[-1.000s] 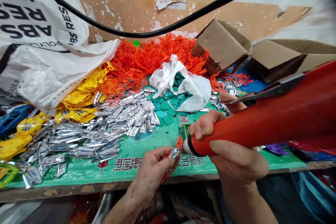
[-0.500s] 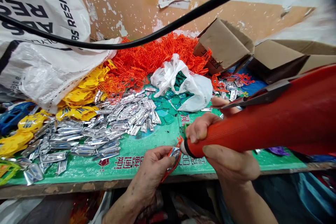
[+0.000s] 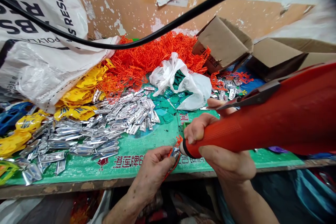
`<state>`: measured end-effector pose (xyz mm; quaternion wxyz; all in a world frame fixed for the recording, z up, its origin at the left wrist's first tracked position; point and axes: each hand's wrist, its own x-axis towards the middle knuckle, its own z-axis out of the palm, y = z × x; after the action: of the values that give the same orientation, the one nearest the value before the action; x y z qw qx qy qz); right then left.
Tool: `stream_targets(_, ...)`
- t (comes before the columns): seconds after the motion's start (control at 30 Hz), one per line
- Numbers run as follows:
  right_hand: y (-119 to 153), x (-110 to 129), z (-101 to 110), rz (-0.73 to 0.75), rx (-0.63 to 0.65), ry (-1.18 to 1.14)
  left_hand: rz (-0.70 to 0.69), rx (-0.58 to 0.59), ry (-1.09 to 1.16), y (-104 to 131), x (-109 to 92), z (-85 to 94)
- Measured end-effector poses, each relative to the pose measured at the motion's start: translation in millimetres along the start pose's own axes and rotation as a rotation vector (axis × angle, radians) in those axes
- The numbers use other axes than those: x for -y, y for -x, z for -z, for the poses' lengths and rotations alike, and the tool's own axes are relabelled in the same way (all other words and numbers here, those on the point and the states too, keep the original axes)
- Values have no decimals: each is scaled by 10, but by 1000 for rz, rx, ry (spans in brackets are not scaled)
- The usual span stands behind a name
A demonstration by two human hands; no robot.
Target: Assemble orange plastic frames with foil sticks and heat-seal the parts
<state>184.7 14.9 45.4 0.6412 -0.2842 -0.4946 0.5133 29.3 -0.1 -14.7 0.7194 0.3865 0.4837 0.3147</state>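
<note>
Over the green printed surface: left hand pinches the thin orange-and-silver plastic part; right hand is wrapped round the red tapered tool. White tip has closed in on the part (contact likely), so tool looks engaged.

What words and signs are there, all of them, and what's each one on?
"ABS": white sack
"RESIN": same sack, sideways
"POLYLA": same sack, cut off
"澄莲牌": green table cover, beside a red emblem; rest partly hidden
Too blurred: small sack print, writing on the tilted cardboard box and torn wall paper
</note>
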Motion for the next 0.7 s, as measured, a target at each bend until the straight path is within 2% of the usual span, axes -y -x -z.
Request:
stream_targets(0.27,47,-45,46,-13,-14,74,-22,-44,13,14,26,-81)
stream_targets(0.47,65,-82,70,-7,-56,154,-1,-31,0,7,39,-73)
stream_targets(0.7,61,-157,71,-9,-6,138,6,-27,22,-2,10,-83)
